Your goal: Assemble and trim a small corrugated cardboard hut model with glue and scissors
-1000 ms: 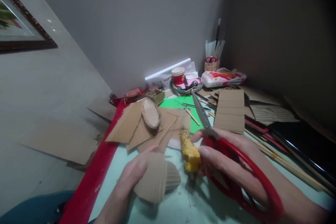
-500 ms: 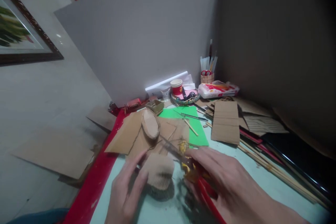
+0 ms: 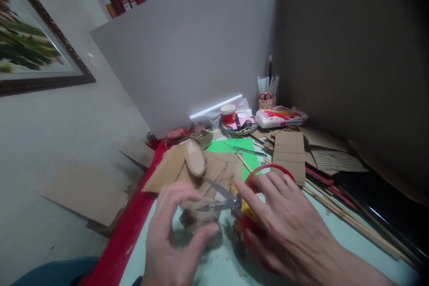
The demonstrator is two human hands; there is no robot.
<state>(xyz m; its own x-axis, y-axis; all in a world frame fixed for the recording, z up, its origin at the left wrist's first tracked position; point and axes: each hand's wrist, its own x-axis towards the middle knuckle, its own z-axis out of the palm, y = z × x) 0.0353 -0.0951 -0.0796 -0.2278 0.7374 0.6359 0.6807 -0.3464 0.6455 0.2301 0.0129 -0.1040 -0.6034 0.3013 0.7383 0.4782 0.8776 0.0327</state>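
Note:
My right hand point(image 3: 284, 214) grips red-handled scissors point(image 3: 234, 203) with yellow wrapping near the pivot. The blades are spread apart, and the lower one crosses a small cardboard piece point(image 3: 201, 216). That piece is between the thumb and curled fingers of my left hand point(image 3: 177, 232); motion blurs its outline. A boat-shaped cardboard piece point(image 3: 195, 158) with a pale oval top lies just beyond the blades, on brown cardboard sheets point(image 3: 164, 170).
Behind lie a green sheet point(image 3: 250, 145), a round tray point(image 3: 239, 129) with a red paper cup point(image 3: 228, 115), and a pen holder point(image 3: 267, 102). To the right are a ridged cardboard rectangle point(image 3: 288, 156), wooden sticks point(image 3: 348, 219) and a black glossy object point(image 3: 382, 203). Partition panels stand behind.
The scissors have opened wide and swung left, one blade now over the small cardboard piece. My left hand's fingers have come up around that piece. The view has shifted slightly.

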